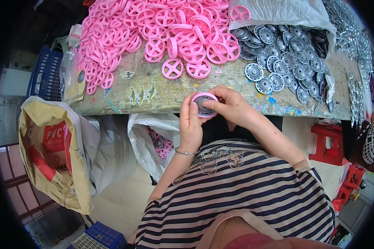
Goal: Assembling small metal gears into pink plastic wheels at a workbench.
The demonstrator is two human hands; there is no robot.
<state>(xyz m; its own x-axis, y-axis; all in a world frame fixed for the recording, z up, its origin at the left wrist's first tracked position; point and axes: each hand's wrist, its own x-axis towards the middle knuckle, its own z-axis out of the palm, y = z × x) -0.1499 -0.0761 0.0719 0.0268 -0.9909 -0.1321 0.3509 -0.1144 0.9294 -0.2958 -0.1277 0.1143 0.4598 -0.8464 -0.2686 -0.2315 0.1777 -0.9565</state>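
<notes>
Close to the table's front edge, both hands hold one small pink wheel (198, 96) with a grey disc (201, 101) lying inside its rim. My left hand (190, 122) grips it from the left, thumb along the near side. From the right, my right hand (232, 107) curls round the far rim, and its thumb presses on the face of the disc. Beyond the hands lies a big heap of pink spoked wheels (155, 47). A pile of grey round discs (279, 67) spreads to the right of it.
The worn wooden table (241, 89) carries leaf-patterned stickers (142, 95) and a white plastic bag (286, 14). Below stand a white sack (139, 137) with pink and grey wheels inside, and a yellow-brown sack (33, 120). A red stool (326, 143) and silver tinsel (353, 37) are at right.
</notes>
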